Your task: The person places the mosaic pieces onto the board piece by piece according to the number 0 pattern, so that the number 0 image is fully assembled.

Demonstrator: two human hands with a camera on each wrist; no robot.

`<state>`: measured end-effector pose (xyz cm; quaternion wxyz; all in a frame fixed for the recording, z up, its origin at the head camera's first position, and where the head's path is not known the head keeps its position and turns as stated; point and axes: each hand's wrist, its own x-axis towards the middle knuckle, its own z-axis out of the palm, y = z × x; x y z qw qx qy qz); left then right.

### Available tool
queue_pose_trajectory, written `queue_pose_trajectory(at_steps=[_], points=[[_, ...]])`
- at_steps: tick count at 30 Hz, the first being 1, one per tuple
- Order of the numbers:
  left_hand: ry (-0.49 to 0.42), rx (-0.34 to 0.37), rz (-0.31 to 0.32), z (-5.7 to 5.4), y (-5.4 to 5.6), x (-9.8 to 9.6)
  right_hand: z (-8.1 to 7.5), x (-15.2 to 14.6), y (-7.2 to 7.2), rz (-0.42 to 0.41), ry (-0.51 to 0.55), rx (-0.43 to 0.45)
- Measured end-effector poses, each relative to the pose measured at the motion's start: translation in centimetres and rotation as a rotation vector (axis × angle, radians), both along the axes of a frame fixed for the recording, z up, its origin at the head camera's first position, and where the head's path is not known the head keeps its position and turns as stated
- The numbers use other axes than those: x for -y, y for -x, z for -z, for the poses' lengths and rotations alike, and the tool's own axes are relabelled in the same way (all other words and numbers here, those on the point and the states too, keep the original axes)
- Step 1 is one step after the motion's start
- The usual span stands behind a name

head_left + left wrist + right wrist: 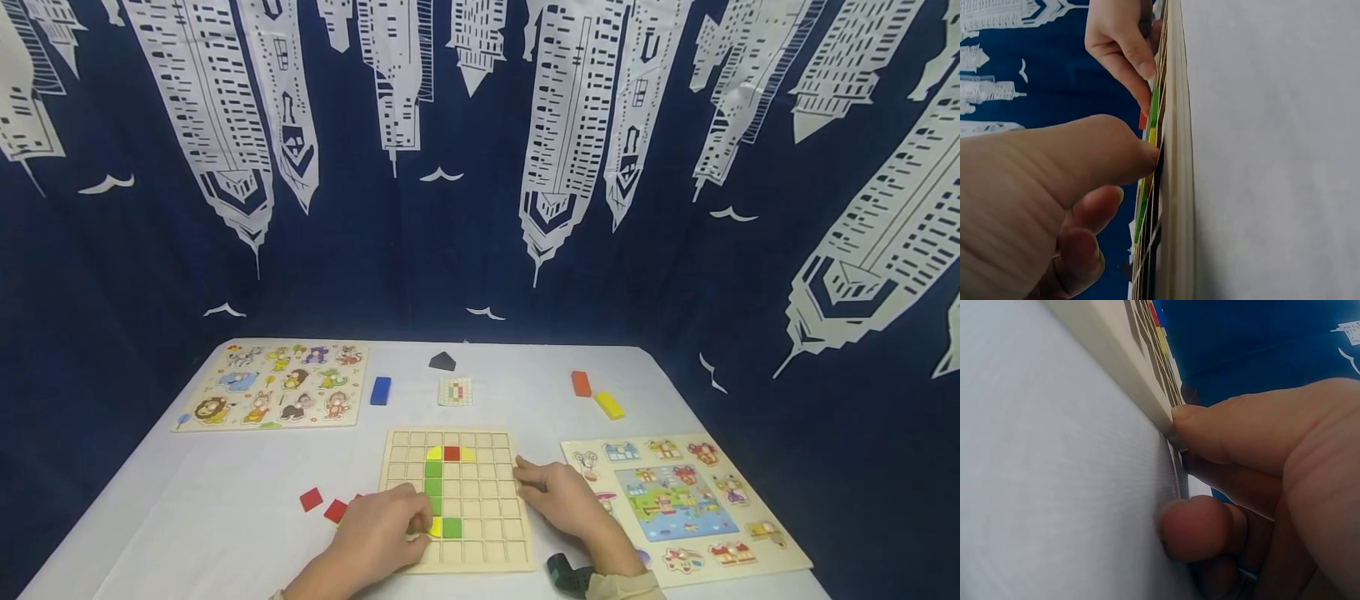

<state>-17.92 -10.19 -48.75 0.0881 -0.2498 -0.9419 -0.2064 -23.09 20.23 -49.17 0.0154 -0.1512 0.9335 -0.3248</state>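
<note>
The wooden grid board [491, 500] lies on the white table, with a column of green squares [433, 486] and a red square [452, 453] between two yellow pieces [468, 454] on it. My left hand [382, 525] is over the board's lower left, fingers bent. Its thumb tip touches a yellow piece [436, 527] lying in the grid beside a green square [452, 528]; in the left wrist view the other visible fingers stand apart from the thumb. My right hand [558, 496] grips the board's right edge [1141, 394], thumb at the top rim and a finger against its side.
Loose red squares [311, 499] lie left of the board. An animal puzzle [277, 383] sits back left, another picture puzzle [678, 508] at right. A small pattern card [456, 392], blue block [381, 391], orange block [581, 383] and yellow block [609, 406] lie toward the back.
</note>
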Motion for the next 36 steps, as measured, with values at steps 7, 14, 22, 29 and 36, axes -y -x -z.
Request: queue_pose_trajectory(at_steps=[7,14,22,29,36], points=[[-0.056,0.098,-0.116,-0.8,0.7,2.0,0.0,0.2,0.1,0.006,-0.004,0.002],[-0.07,0.293,-0.48,-2.8,2.2,9.5,0.0,0.3,-0.1,0.009,-0.003,0.013],[-0.049,0.463,-0.582,-2.2,2.3,13.3,-0.1,0.2,0.0,0.007,-0.018,0.013],[-0.052,0.453,-0.581,-2.1,2.2,12.7,0.0,0.0,-0.1,0.003,-0.013,0.023],[-0.092,0.433,-0.562,-2.2,2.2,12.5,0.1,0.0,0.1,-0.014,-0.018,0.015]])
